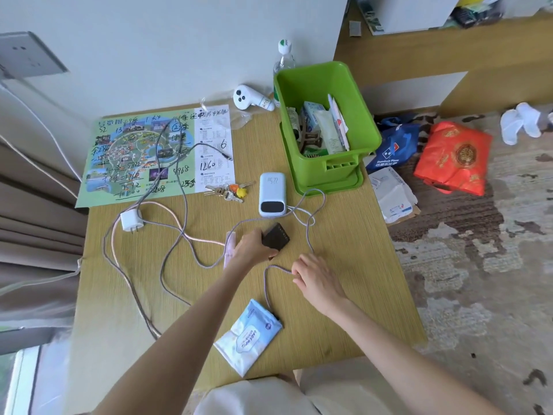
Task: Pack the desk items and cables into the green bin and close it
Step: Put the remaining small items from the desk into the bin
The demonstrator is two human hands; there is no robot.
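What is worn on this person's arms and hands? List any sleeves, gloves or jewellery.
Nothing shows. The left arm and right arm are bare, with no sleeve in view. The left hand and right hand are ungloved, with no ring, watch or bracelet visible.

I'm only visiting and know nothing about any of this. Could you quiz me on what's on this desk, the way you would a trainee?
1. True or false: the green bin is empty.
2. What does the left hand grip? A) the bunch of keys B) a small black case C) the pack of wipes
3. Fill the gap: the ___ hand holds the grey braided cable.

Key: 1 false, packets already lie in it. 2 B. 3 the right hand.
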